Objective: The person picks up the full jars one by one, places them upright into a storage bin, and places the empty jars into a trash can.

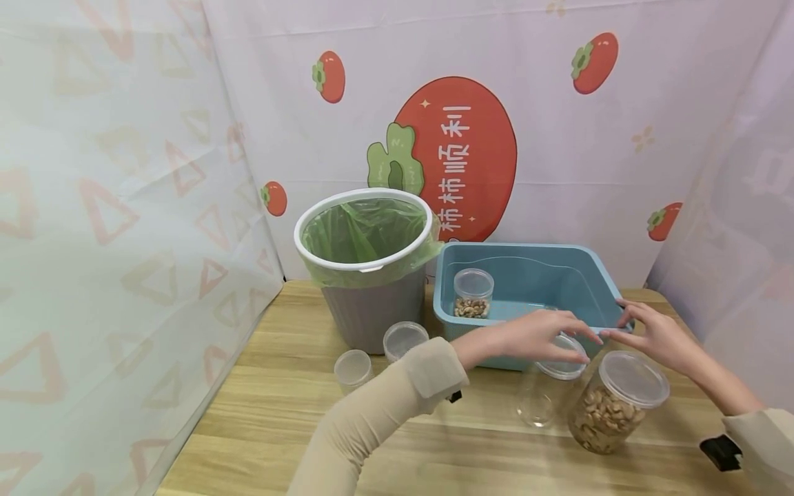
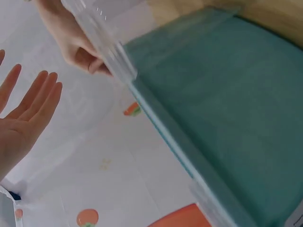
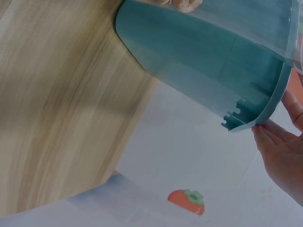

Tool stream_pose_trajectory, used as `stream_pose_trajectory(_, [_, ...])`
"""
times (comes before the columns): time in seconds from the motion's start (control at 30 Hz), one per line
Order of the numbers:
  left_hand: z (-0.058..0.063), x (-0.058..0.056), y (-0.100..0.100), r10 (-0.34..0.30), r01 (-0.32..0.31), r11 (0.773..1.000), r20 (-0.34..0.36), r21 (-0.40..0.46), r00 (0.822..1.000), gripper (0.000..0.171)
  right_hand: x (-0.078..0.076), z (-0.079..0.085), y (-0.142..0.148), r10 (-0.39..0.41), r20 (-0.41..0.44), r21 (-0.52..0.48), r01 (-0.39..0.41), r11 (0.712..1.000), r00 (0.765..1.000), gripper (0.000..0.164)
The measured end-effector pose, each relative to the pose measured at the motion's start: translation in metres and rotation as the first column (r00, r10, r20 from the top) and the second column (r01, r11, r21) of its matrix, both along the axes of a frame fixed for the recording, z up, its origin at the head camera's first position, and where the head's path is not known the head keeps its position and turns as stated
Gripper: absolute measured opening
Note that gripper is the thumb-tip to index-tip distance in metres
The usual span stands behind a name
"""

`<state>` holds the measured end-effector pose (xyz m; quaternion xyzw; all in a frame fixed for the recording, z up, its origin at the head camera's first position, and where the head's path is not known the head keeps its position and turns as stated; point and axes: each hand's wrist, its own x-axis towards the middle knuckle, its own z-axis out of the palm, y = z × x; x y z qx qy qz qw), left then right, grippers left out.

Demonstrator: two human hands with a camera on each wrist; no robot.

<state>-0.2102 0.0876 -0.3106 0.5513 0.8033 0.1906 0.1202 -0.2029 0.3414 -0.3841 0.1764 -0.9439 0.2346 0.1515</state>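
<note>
In the head view my left hand (image 1: 542,336) reaches over the front wall of a blue plastic bin (image 1: 527,255), just above a clear lidded jar (image 1: 540,399). Its fingers are extended and hold nothing; the left wrist view shows the same hand (image 2: 23,123) with fingers spread. At the front right corner of the bin, my right hand (image 1: 654,334) grips the rim between thumb and fingers. The right wrist view shows fingertips (image 3: 265,128) against that corner. Below it stands a jar of cashews (image 1: 611,413). A smaller jar of nuts (image 1: 473,296) sits inside the bin at left.
Left of the bin stands a grey trash can (image 1: 372,310) lined with a green bag (image 1: 353,234). Two small lidded containers, one (image 1: 353,370) further left and another (image 1: 404,339) by the can, are partly behind my left sleeve. A printed curtain (image 1: 279,103) backs the wooden table (image 1: 248,413).
</note>
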Motion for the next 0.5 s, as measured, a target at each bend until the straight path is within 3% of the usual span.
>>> stream_pose_trajectory(0.2, [-0.017, 0.012, 0.018, 0.015, -0.012, 0.999, -0.085, 0.041, 0.996, 0.038, -0.001, -0.001, 0.001, 0.018, -0.02, 0.001, -0.018, 1.0, 1.0, 0.02])
stream_pose_trajectory(0.4, [-0.031, 0.024, 0.033, 0.017, -0.005, 0.996, -0.136, 0.092, 0.991, 0.039, 0.0, -0.002, 0.002, 0.029, -0.058, 0.011, -0.028, 1.0, 0.998, 0.019])
stream_pose_trajectory(0.5, [-0.039, 0.028, 0.04, 0.043, -0.031, 0.996, -0.15, 0.079, 0.988, 0.04, 0.0, -0.003, 0.002, 0.026, -0.049, 0.004, -0.026, 1.0, 0.998, 0.02])
